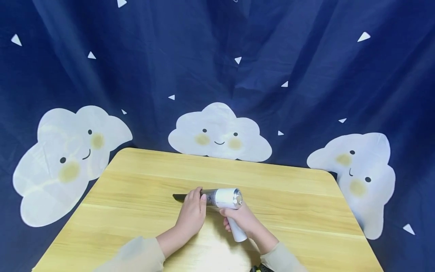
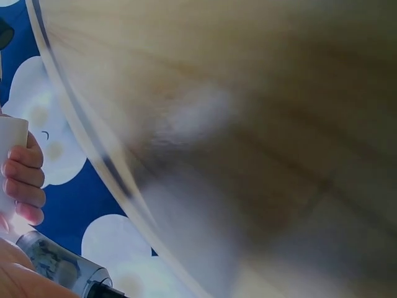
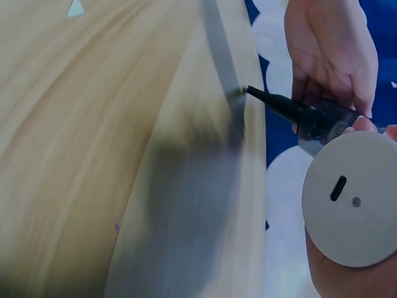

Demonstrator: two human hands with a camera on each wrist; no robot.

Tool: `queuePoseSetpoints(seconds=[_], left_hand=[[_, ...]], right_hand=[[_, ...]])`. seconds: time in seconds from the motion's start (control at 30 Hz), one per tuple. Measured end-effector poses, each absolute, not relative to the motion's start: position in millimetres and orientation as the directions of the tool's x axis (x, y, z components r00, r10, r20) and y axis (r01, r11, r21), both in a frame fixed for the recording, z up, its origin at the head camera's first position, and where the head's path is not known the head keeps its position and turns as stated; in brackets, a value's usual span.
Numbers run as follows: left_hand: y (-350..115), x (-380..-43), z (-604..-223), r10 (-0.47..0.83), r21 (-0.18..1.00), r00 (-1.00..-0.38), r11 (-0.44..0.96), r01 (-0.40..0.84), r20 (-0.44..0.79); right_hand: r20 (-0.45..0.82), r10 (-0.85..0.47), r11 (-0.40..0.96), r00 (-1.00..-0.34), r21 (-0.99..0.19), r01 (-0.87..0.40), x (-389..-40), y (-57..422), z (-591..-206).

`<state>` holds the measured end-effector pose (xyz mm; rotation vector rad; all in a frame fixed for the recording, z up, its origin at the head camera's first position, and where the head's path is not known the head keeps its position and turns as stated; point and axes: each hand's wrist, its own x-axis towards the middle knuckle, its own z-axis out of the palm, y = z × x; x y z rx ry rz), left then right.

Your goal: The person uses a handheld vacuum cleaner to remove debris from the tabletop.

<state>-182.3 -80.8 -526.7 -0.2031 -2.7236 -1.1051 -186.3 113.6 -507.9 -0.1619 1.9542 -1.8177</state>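
A white handheld vacuum cleaner is held sideways above the table, its silver-rimmed end to the right. My right hand grips its white handle, which points down towards me. My left hand holds the front, around where the clear dust cup meets the black narrow nozzle; its palm partly hides that joint. The right wrist view shows the round handle end with a dark slot and a small dot. In the left wrist view, the right hand's fingers curl round the handle.
A light wood-grain table with rounded far corners lies beneath both hands. Behind it hangs a dark blue curtain with smiling white clouds and small white triangles. A dark object shows beside the right sleeve at the bottom edge.
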Motion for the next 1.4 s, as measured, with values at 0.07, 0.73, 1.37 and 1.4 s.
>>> queuePoseSetpoints(seconds=[0.07, 0.73, 1.37, 1.4], left_hand=[[-75, -184, -525, 0.057, 0.67, -0.97, 0.713, 0.207, 0.238], [-39, -199, -525, 0.087, 0.64, -0.971, 0.738, 0.214, 0.224], [-29, -216, -522, 0.135, 0.598, -0.972, 0.769, 0.226, 0.193], [-29, -217, -522, 0.139, 0.601, -0.972, 0.766, 0.228, 0.191]], right_hand=[[-0.256, -0.387, 0.11, -0.886, -0.967, 0.231, -187, 119, -508], [-0.28, -0.361, 0.028, -0.89, -0.957, 0.29, -191, 150, -509], [-0.29, -0.342, 0.036, -0.894, -0.955, 0.296, -205, 164, -515], [-0.294, -0.342, 0.037, -0.893, -0.953, 0.3, -206, 164, -516]])
